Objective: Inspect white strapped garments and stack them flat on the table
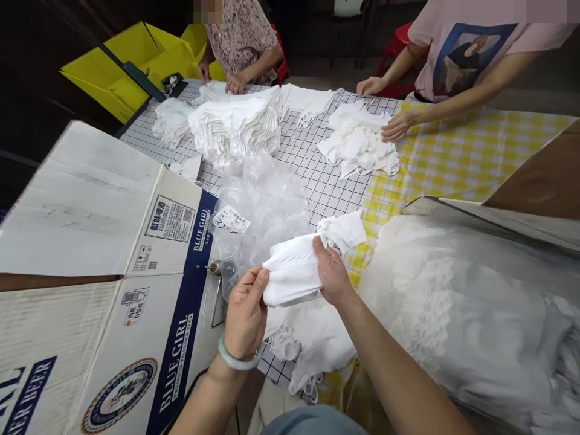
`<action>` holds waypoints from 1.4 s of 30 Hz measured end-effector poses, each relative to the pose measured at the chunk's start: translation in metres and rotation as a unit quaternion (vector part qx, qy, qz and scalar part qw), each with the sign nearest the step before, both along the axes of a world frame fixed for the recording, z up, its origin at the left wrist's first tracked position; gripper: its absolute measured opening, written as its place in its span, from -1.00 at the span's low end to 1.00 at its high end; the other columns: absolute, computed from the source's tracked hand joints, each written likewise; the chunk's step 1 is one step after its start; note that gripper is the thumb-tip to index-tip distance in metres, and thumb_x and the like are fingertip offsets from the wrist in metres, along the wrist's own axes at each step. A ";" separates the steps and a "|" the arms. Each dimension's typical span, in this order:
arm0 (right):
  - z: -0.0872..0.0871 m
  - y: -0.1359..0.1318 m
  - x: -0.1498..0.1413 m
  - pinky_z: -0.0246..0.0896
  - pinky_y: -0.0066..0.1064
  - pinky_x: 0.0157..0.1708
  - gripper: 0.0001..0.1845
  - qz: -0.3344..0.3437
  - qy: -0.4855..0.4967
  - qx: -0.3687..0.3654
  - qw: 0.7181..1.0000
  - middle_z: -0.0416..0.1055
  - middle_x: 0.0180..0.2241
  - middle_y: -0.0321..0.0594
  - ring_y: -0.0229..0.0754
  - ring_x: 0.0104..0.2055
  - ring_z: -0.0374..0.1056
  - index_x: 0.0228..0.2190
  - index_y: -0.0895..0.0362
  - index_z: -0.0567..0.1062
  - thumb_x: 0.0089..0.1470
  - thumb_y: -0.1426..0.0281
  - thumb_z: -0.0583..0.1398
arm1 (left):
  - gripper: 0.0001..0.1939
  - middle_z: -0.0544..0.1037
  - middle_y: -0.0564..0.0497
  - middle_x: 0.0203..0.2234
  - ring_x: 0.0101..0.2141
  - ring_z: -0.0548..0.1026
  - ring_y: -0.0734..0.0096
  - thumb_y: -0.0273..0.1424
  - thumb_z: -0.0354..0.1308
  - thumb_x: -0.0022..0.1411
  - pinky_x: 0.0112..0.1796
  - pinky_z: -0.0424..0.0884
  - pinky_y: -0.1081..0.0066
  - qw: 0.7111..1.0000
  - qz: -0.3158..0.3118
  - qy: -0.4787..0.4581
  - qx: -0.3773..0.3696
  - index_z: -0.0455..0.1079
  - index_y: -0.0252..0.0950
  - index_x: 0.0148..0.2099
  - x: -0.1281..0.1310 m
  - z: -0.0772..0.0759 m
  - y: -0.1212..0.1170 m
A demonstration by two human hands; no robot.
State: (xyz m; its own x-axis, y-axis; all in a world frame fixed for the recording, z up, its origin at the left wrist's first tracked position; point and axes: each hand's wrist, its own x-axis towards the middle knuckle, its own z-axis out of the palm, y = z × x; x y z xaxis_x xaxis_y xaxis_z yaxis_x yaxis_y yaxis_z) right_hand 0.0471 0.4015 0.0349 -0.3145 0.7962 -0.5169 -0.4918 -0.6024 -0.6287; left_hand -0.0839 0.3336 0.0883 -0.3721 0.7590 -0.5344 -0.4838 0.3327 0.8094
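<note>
Between my two hands is a small sheaf of white cloth pieces (292, 269), smooth and layered, with loose ends bunched at its far right. My left hand (248, 305) pinches its left end between thumb and fingers. On its right side my right hand (333, 272) grips it, thumb on top. Below, close to my body, lies a loose heap of white cloth pieces with thin straps (317, 344). Just beyond my hands sits a crumpled clear plastic bag (267, 199) with a white label (231, 220).
A Blue Girl carton (163, 290) with raised flaps stands left. At right, a clear bag stuffed with white cloth (444, 302) fills another box. Across the checked table (317, 172), two people handle white cloth near a tall stack (238, 124) and a loose pile (362, 142).
</note>
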 end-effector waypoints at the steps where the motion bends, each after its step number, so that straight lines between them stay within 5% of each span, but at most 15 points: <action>1: 0.000 0.001 0.001 0.33 -0.35 -0.23 -0.50 0.005 0.011 -0.007 1.000 0.53 -0.42 -0.23 -0.12 -0.28 0.46 -0.27 0.13 0.53 -0.01 -0.05 0.22 | -0.73 0.56 0.04 -0.36 -0.34 0.51 0.42 -0.27 0.36 0.02 -0.30 0.42 0.48 1.000 -0.001 -0.006 0.008 0.48 -0.27 -0.24 0.000 -0.001 0.001; 7: 0.003 0.011 0.012 0.32 -0.31 -0.11 -0.54 0.017 0.071 -0.018 0.997 0.56 -0.33 -0.21 -0.09 -0.17 0.46 -0.22 0.11 0.53 0.03 0.00 0.22 | -0.89 0.57 0.02 -0.32 -0.22 0.53 0.42 -0.37 0.25 0.16 -0.09 0.40 0.45 0.994 -0.029 -0.107 0.027 0.48 -0.29 -0.25 0.004 -0.002 0.010; 14: 0.016 -0.027 0.041 0.33 -0.27 -0.15 -0.22 0.091 0.158 0.005 0.983 0.53 -0.35 -0.16 -0.06 -0.15 0.44 -0.17 0.11 0.51 0.03 -0.26 -0.06 | -0.25 0.32 -0.20 0.19 0.28 0.08 -0.02 0.11 -0.22 0.27 0.20 0.07 0.02 0.906 -0.231 -0.351 0.057 0.22 -0.31 0.26 0.009 0.020 -0.008; 18: 0.021 -0.074 0.065 0.26 -0.40 -0.37 -0.43 0.132 0.098 0.031 0.986 0.44 -0.48 -0.24 -0.20 -0.39 0.38 -0.37 0.15 0.52 0.02 -0.12 0.15 | -0.06 0.19 -0.23 0.27 0.30 -0.02 -0.10 0.26 -0.27 0.15 0.20 0.02 -0.07 0.882 -0.270 -0.375 0.090 0.07 -0.30 0.34 0.013 0.031 -0.033; 22: 0.027 -0.113 0.087 0.12 -0.46 -0.45 -0.60 0.133 -0.003 0.090 0.987 0.30 -0.58 -0.33 -0.33 -0.51 0.21 -0.54 0.20 0.46 0.02 0.10 0.26 | -0.10 0.19 -0.22 0.27 0.30 -0.02 -0.08 0.22 -0.31 0.20 0.20 0.02 -0.08 0.881 -0.276 -0.369 0.106 0.06 -0.29 0.35 0.025 0.038 -0.057; 26: 0.032 -0.147 0.114 0.14 -0.43 -0.39 -0.64 0.112 -0.045 0.134 0.984 0.35 -0.53 -0.31 -0.30 -0.44 0.24 -0.48 0.20 0.48 0.08 0.13 0.22 | -0.20 0.21 -0.19 0.26 0.30 0.00 -0.03 0.13 -0.33 0.27 0.21 0.01 -0.05 0.896 -0.254 -0.341 0.128 0.08 -0.28 0.34 0.043 0.041 -0.086; 30: 0.032 -0.173 0.140 0.22 -0.38 -0.33 -0.63 0.166 -0.048 0.193 0.966 0.39 -0.49 -0.26 -0.23 -0.38 0.30 -0.43 0.20 0.50 0.15 0.13 0.15 | -0.20 0.20 -0.14 0.27 0.30 -0.01 0.00 0.15 -0.31 0.25 0.22 0.00 -0.03 0.920 -0.208 -0.279 0.180 0.03 -0.22 0.36 0.070 0.053 -0.123; 33: 0.027 -0.193 0.148 0.31 -0.28 -0.18 -0.68 0.130 -0.150 0.298 0.934 0.45 -0.26 -0.17 -0.12 -0.16 0.36 -0.14 0.14 0.48 0.18 0.21 0.13 | -0.14 0.20 -0.16 0.26 0.30 0.01 -0.04 0.20 -0.30 0.21 0.21 0.02 -0.05 0.943 -0.160 -0.198 0.215 0.03 -0.22 0.36 0.099 0.062 -0.150; 35: 0.020 -0.215 0.148 0.26 -0.16 0.01 -0.60 0.021 -0.262 0.405 0.875 0.38 -0.05 -0.09 -0.05 0.07 0.27 0.05 0.08 0.35 0.17 0.33 0.14 | -0.10 0.24 -0.17 0.24 0.28 0.04 -0.07 0.25 -0.30 0.16 0.20 0.06 -0.07 0.955 -0.124 -0.130 0.236 0.07 -0.23 0.34 0.119 0.058 -0.165; 38: 0.003 -0.258 0.137 0.18 -0.10 0.15 -0.48 -0.058 -0.305 0.568 0.762 0.32 0.05 -0.06 -0.07 0.19 0.17 0.14 0.05 0.25 0.15 0.54 0.05 | -0.08 0.30 -0.16 0.20 0.26 0.10 -0.07 0.28 -0.31 0.13 0.20 0.10 -0.06 0.962 -0.087 -0.011 0.259 0.15 -0.22 0.30 0.135 0.032 -0.188; 42: -0.034 -0.293 0.086 0.20 -0.09 0.18 -0.35 0.029 -0.287 0.644 0.709 0.23 0.17 0.06 -0.02 0.26 0.12 0.26 0.21 0.06 0.13 0.59 -0.03 | -0.37 0.36 -0.09 0.16 0.28 0.08 0.04 0.02 -0.04 0.25 0.28 -0.06 0.05 0.923 -0.137 0.264 0.245 0.25 -0.18 0.25 0.120 -0.020 -0.217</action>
